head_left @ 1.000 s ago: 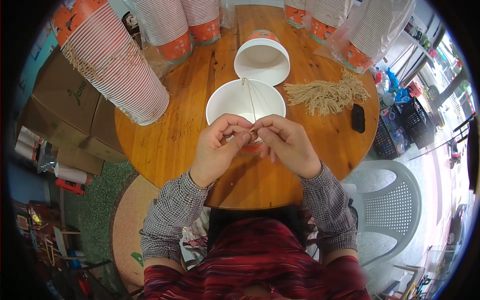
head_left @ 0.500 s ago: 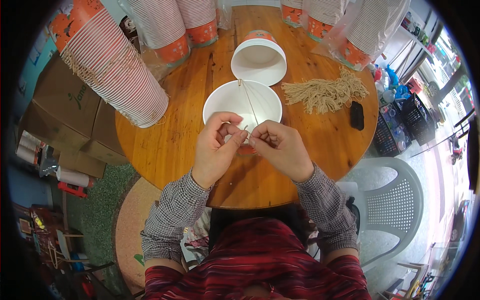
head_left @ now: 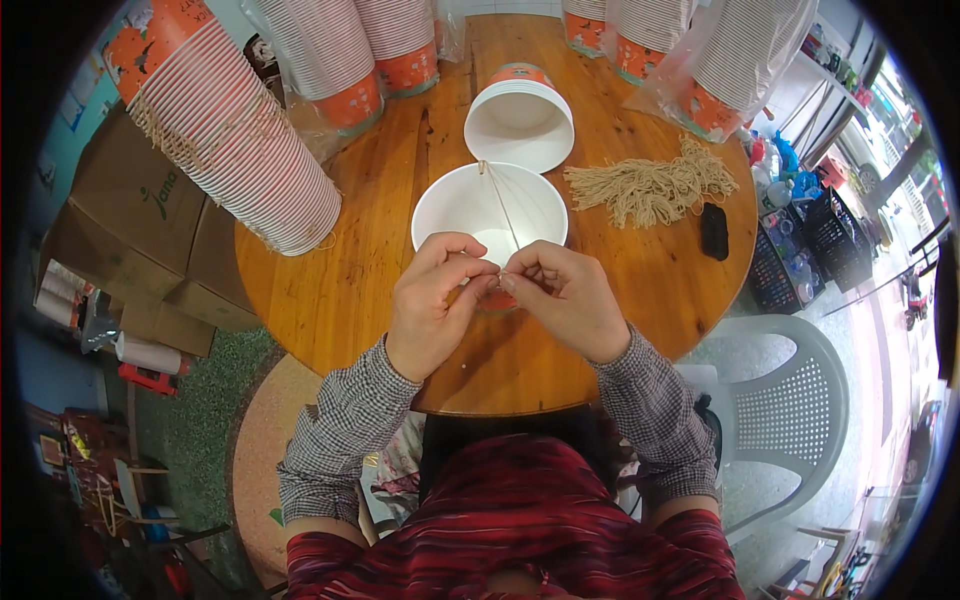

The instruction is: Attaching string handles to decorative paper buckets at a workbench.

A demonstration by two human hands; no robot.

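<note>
A white-lined paper bucket (head_left: 450, 205) stands upright on the table in front of me. A thin twine cord (head_left: 505, 208) runs from the bucket's far rim across its mouth to my fingers at the near rim. My left hand (head_left: 435, 300) pinches the cord's end with thumb and forefinger. Right beside it, my right hand (head_left: 568, 295) also pinches the cord, the fingertips of both nearly touching. The very end of the cord is mostly hidden by my fingers. Behind this bucket, a few nested buckets (head_left: 520, 130) lie on their side, mouth toward me.
A bundle of tan twine (head_left: 650, 188) lies to the right, near a small black object (head_left: 714, 232). A tall bucket stack (head_left: 235, 140) with cords leans at left. Bagged bucket stacks (head_left: 745, 65) line the far edge. A grey plastic chair (head_left: 780, 410) stands right of the wooden table (head_left: 330, 290).
My left forefinger and thumb have closed in toward my right fingertips at the cord's end. The bucket appears slightly further right in view.
</note>
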